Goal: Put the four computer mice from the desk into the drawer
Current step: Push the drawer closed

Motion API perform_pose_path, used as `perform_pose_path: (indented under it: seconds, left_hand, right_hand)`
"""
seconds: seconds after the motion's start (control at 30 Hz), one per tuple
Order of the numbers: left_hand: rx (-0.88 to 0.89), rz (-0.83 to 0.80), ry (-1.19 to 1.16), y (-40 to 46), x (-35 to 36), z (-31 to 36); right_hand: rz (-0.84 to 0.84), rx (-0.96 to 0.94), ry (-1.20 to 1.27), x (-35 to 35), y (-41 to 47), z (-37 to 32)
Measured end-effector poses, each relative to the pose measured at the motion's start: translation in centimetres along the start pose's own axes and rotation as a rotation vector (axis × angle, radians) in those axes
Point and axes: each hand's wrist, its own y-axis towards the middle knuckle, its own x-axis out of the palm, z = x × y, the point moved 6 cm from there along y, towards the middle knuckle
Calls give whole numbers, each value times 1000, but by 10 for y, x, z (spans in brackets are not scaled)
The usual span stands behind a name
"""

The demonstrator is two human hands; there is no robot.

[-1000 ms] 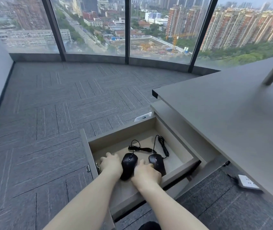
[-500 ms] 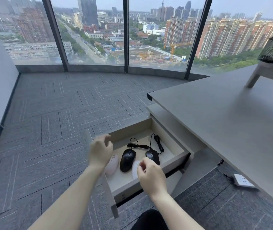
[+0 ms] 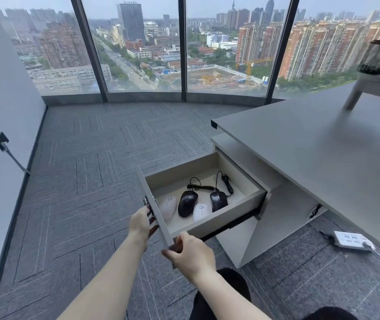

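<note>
All four computer mice, two black corded [image 3: 187, 206] and two white [image 3: 168, 207], lie inside the open beige wooden drawer [image 3: 242, 205], and both hands, left hand [image 3: 141, 222] and right hand [image 3: 190, 255], have fingers curled on its near front panel, which probably must be pushed away toward the grey counter [image 3: 322, 153].

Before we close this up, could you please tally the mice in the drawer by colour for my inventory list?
Black wired mice: 2, one left of the other
White mice: 2, one by the front left, one between the black ones
Total: 4, all lying inside the open drawer
</note>
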Motion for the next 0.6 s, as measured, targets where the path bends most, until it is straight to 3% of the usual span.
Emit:
perform_pose_path:
  seconds: [0.23, 0.6]
  left_hand:
    - [-12, -123, -32, -1, 36, 1]
    - [-84, -264, -112, 16, 163, -8]
  right_hand:
    - [112, 34, 17, -24, 8, 20]
    - [311, 322, 251, -88, 31, 110]
